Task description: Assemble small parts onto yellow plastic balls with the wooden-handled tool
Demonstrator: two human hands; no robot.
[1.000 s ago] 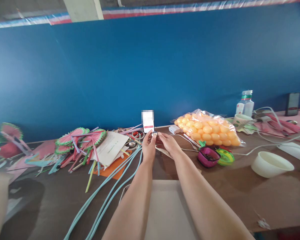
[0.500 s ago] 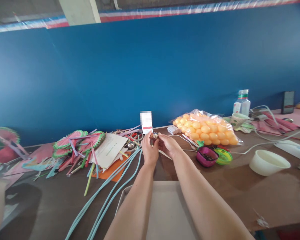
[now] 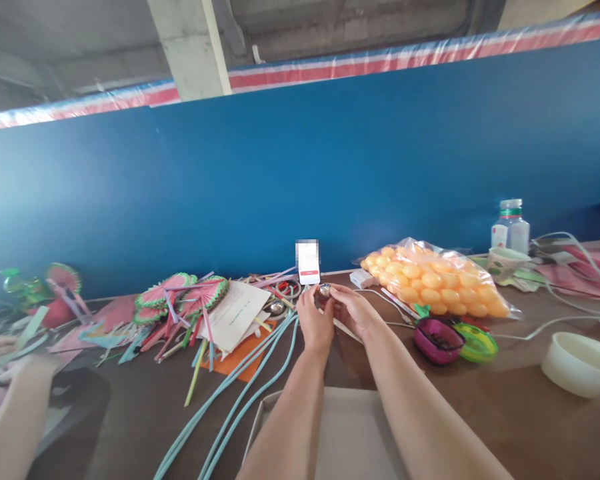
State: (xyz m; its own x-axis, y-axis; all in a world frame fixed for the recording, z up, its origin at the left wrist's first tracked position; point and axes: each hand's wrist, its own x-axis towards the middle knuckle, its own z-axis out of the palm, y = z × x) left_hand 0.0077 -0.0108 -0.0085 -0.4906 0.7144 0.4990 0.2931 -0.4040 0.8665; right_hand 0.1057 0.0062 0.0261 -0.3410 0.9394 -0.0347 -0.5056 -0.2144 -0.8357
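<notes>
Both hands meet above the far part of the table, in front of a lit phone that leans against the blue partition. Between their fingertips is a small shiny silver ball, partly covered by the fingers. My left hand grips it from the left with bent fingers. From the other side, my right hand closes its fingertips on the same ball. A similar silver round object lies on the table left of my hands. Beneath my forearms sits a shallow pale box.
A bag of orange balls, a purple bowl, a green lid and a cream bowl stand to the right. Pale blue tubes, papers and paper fans lie left. Another person's arm reaches in at far left.
The view has tilted up and turned slightly left, so everything sits lower and further right. The silver ball shows more clearly between my fingers. More of the other person's arm and hands shows.
</notes>
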